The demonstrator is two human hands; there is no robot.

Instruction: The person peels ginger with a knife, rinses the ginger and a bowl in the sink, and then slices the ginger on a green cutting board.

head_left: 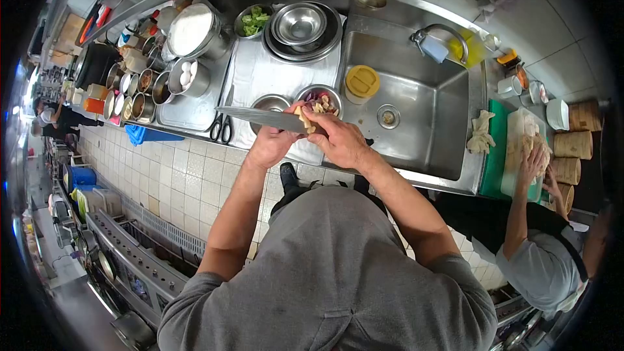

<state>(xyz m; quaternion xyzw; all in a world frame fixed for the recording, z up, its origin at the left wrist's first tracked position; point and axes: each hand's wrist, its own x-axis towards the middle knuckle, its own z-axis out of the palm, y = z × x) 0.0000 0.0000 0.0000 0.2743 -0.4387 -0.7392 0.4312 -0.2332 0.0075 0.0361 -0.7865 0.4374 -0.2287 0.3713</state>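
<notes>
A broad-bladed knife (260,117) is held almost level above the counter, its tip to the left. My left hand (268,147) is closed at the blade's lower edge, with some fingers hidden behind the metal. My right hand (339,142) is closed around the knife's right end, fingertips against pale yellow chopped pieces (303,117) on the blade. A dark bit that looks like the handle's end shows beyond my wrist. Just behind my right hand stands a metal bowl (339,96) with purple and pale chopped pieces. Another metal bowl (272,100) sits partly under the blade.
To the right is a sink (416,117) with a yellow-lidded tub (362,83). Black scissors (221,129) lie by the counter's front edge. Left stand a pot of eggs (188,77) and several condiment containers. A co-worker's hands (536,159) work over a bin at right.
</notes>
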